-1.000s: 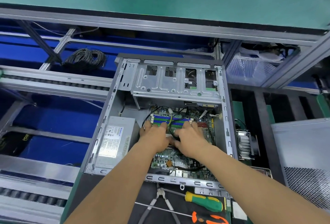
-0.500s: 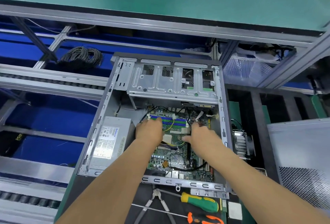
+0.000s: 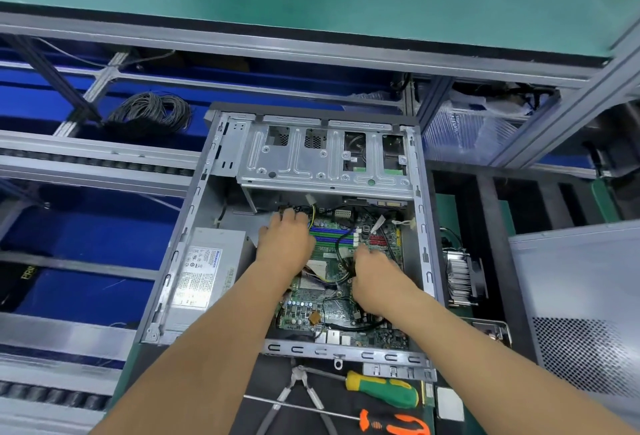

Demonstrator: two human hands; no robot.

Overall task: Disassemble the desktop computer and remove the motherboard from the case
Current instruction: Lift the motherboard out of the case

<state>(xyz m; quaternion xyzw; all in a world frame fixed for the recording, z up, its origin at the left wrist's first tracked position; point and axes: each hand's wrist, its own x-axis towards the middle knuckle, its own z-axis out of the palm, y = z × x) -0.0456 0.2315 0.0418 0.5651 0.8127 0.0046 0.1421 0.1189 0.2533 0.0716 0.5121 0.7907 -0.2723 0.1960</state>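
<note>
- The case [image 3: 187, 244] lies open on its side on the bench, its open face turned up
- The motherboard [image 3: 332, 317] sits flat on the floor of the case, in the right half, still inside the walls
- The power supply [image 3: 204, 275] fills the near left corner of the case, just beside the board's left edge
- The drive cage [image 3: 325, 161] spans the far end of the case, above the board's far edge
- The left hand [image 3: 285, 244] is palm down over the far left corner of the board, by the blue and green memory slots [image 3: 332, 235]; its fingers reach toward a bunch of black and yellow wires [image 3: 304, 211] at the cage's lower edge, and I cannot tell whether they pinch anything
- The right hand [image 3: 377, 278] lies over the middle right of the board with fingers curled around a black cable [image 3: 341, 254] that loops up toward the slots
- The board lies beneath both hands, neither of them gripping the board itself
- On the bench in front of the case lie pliers [image 3: 298, 396], a green and yellow screwdriver [image 3: 384, 393] and an orange-handled screwdriver [image 3: 391, 426]
- A finned heatsink [image 3: 460, 278] stands outside the case's right wall, next to a perforated side panel [image 3: 581, 313]
</note>
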